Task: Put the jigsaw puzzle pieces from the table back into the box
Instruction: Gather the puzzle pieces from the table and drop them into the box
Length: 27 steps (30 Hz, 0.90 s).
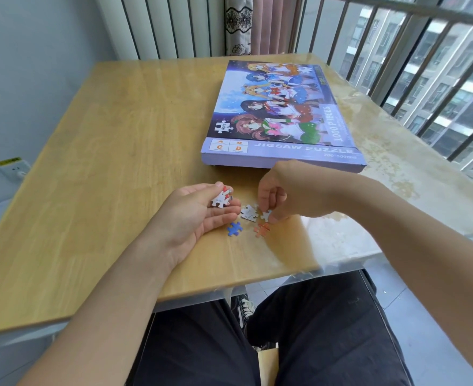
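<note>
1. Black trousers (313, 330), worn by the seated person, fill the bottom of the head view; a black-and-white shoe (243, 307) shows between the knees, under the table edge.
2. Wooden table (90, 162), light in colour, with a worn, glossy patch along its right side.
3. Left hand (199, 215): palm turned up, fingers curled loosely inward, thumb pressing a small stack of held pieces (222, 197) (white with red marks) against the fingers.
4. Right hand (280, 193): knuckles up, fingers bent downward, thumb and fingertip closed in a pinch on a white piece (266, 215) at the table surface.
5. Loose pieces on the table, all lying between or just below the two hands:
   - grey-white piece (248, 213), just left of the pinched one, near the left fingertips;
   - blue piece (234, 228), just beside the left hand's little finger, not touched;
   - orange piece (262, 229), directly below the right hand's fingertips, apart from them.
6. Puzzle box (282, 112), purple with cartoon figures on the lid (printed "JIGSAW PUZZLE"), lying flat and closed beyond the hands, its near edge just past the right hand's knuckles.
7. Wall socket (14, 169), on the wall at left.
8. Window railing (424, 79), at right.
</note>
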Each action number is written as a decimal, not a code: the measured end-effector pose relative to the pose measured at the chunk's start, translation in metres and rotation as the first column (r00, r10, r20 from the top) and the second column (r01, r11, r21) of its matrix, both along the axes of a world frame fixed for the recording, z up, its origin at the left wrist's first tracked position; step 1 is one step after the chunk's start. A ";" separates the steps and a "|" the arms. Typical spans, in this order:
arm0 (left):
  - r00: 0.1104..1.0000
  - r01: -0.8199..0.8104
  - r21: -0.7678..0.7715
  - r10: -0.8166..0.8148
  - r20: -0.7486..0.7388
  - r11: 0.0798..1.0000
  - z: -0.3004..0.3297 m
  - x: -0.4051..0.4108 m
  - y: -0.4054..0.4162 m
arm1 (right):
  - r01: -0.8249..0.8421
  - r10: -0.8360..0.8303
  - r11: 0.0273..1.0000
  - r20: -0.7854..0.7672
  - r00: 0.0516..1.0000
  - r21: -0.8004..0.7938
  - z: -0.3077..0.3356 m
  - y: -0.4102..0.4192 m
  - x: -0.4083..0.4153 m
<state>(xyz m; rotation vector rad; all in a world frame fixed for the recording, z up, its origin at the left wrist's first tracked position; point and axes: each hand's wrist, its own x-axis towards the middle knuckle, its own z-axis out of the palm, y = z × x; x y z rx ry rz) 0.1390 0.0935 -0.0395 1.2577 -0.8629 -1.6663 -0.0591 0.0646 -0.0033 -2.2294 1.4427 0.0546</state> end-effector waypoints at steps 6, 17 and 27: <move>1.000 -0.002 0.001 0.002 0.012 1.000 0.001 0.000 0.002 | -0.052 0.052 0.998 -0.007 0.999 -0.039 0.001 0.003 -0.002; 0.992 -0.009 0.058 0.016 -0.121 0.998 0.001 -0.002 0.006 | 0.155 -0.139 0.988 0.527 0.838 0.014 0.007 0.001 0.021; 0.949 -0.101 0.173 0.147 -0.278 0.980 0.000 0.016 0.004 | 0.018 -0.006 0.988 0.078 0.997 -0.151 -0.009 0.003 0.019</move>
